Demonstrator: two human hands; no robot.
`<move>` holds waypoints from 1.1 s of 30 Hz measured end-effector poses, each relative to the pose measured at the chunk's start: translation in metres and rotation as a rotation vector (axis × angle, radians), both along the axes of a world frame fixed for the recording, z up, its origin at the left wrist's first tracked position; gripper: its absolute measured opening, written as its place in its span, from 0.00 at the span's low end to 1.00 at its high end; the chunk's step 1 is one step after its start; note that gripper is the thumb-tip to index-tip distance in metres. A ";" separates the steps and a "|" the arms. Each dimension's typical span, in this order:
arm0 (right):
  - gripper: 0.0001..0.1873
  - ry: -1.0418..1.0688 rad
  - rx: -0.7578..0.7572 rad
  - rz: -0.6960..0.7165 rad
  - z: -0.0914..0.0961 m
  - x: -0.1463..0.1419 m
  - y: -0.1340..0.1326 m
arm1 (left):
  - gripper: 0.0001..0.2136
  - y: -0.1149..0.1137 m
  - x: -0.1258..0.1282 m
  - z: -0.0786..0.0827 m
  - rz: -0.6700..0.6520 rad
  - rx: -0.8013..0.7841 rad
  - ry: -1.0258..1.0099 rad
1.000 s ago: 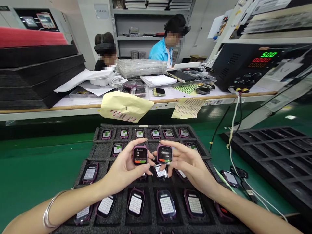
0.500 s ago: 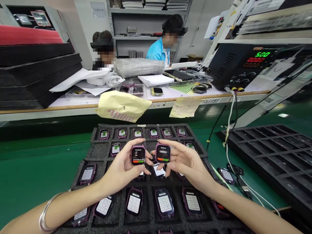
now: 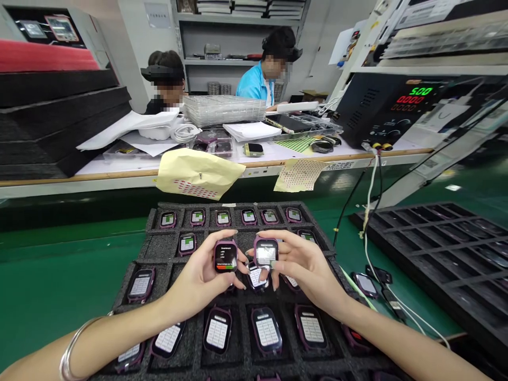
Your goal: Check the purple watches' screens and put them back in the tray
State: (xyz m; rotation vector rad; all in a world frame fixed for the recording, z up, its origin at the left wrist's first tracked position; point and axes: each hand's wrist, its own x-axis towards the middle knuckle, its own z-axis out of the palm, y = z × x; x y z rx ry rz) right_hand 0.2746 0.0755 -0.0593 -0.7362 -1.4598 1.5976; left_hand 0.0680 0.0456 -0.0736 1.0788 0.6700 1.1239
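My left hand [image 3: 212,264] grips a purple smartwatch [image 3: 226,255] by its edges; its dark screen carries small text above a red and green bar. In my right hand [image 3: 296,259] is a second purple smartwatch [image 3: 266,252], held beside the first, with a light grid on its screen and the thumb at its lower right corner. Both watches are raised over a black foam tray [image 3: 159,244]. Several more purple watches lie in the tray's compartments, such as one with a white grid screen [image 3: 218,329]. My hands partly hide the middle row.
Another black foam tray [image 3: 432,238] lies at the right, near cables and a small watch [image 3: 365,284]. Behind stands a bench [image 3: 262,165] with papers, a power supply [image 3: 389,111] and stacked black foam [image 3: 59,121]. Two people [image 3: 254,82] sit beyond it.
The screen of the watch in my right hand has gone from dark with a coloured bar to a light grid. My right thumb has moved onto its lower corner.
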 end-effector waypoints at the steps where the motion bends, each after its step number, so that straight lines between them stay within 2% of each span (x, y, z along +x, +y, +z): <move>1: 0.18 -0.014 0.011 -0.012 0.000 0.000 0.000 | 0.24 0.000 0.000 0.000 -0.007 -0.002 -0.002; 8: 0.14 -0.133 0.012 -0.117 -0.002 -0.002 0.000 | 0.24 -0.002 0.001 -0.002 -0.025 -0.007 -0.015; 14: 0.18 0.020 -0.017 0.010 -0.002 0.003 0.002 | 0.24 -0.002 0.001 -0.002 -0.043 -0.001 -0.005; 17: 0.22 0.007 -0.011 0.042 -0.001 0.003 0.001 | 0.24 -0.002 0.001 -0.002 -0.036 -0.007 -0.011; 23: 0.15 -0.095 -0.016 -0.091 -0.001 -0.003 0.001 | 0.24 -0.002 0.000 -0.002 -0.045 -0.007 0.004; 27: 0.14 -0.124 -0.027 -0.115 -0.002 -0.003 0.002 | 0.24 -0.002 0.000 -0.003 -0.055 -0.004 0.007; 33: 0.19 0.016 -0.030 0.020 -0.001 0.002 0.002 | 0.24 -0.003 0.000 -0.003 -0.044 -0.006 -0.003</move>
